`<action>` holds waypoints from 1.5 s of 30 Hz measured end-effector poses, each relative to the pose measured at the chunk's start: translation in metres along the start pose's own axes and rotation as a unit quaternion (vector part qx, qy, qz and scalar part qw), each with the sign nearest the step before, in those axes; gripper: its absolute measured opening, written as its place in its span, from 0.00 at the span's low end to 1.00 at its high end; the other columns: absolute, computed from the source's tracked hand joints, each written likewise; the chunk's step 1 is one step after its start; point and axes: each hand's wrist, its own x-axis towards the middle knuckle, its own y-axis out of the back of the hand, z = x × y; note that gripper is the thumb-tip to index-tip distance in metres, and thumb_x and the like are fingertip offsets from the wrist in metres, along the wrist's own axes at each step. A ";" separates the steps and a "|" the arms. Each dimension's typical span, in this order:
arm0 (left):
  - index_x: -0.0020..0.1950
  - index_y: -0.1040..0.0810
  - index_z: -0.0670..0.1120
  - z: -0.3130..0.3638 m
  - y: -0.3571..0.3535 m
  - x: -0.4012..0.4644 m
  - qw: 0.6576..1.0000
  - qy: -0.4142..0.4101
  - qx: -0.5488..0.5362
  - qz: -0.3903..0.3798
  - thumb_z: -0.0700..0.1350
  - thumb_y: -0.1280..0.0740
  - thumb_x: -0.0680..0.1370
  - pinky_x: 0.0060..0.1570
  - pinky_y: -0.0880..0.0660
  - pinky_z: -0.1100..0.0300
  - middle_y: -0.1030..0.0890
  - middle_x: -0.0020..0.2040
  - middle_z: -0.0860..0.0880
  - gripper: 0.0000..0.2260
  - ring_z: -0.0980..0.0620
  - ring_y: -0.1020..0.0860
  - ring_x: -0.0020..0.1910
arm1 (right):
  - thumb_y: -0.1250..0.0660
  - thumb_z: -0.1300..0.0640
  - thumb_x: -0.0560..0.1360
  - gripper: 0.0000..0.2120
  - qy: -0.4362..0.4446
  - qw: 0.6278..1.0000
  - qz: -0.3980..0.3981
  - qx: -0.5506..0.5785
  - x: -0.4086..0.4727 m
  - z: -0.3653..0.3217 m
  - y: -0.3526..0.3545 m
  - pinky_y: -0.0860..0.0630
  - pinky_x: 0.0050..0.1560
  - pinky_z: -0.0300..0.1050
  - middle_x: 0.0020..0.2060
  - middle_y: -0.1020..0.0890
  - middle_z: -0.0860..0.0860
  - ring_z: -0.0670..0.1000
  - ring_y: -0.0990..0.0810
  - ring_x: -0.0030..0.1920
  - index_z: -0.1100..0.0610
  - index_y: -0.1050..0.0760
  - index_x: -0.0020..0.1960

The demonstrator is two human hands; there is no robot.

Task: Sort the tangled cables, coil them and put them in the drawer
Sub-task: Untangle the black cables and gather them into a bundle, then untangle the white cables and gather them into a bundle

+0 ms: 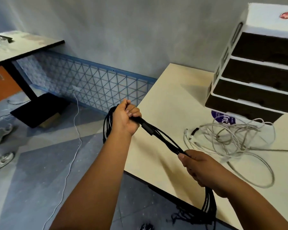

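A black cable bundle (163, 140) is stretched taut between both hands, over the cream table's left corner. My left hand (126, 118) grips one end, with loops hanging down behind the wrist. My right hand (201, 170) grips the other end, and several black strands drop from it past the table edge. A tangle of grey-white cables (229, 138) lies loose on the table (170, 100) to the right of my hands. Behind it stands a white drawer unit (256, 67) with several dark drawers, all shut.
A purple-and-white label (223, 117) lies under the drawer unit. On the floor, a white cord (73, 143) runs from a wall socket, near a black mat (38, 110). Another desk (23, 45) stands at the left. Someone's shoes (2, 146) show at the left edge.
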 end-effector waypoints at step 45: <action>0.59 0.24 0.51 0.020 0.036 -0.024 0.471 -0.203 0.832 -0.212 0.44 0.32 0.75 0.51 0.27 0.54 0.23 0.51 0.55 0.13 0.53 0.26 0.53 | 0.38 0.51 0.82 0.14 -0.140 0.988 -0.040 0.059 0.062 0.016 -0.015 0.43 0.24 0.39 0.25 0.35 0.49 0.47 0.40 0.23 0.56 0.32 0.40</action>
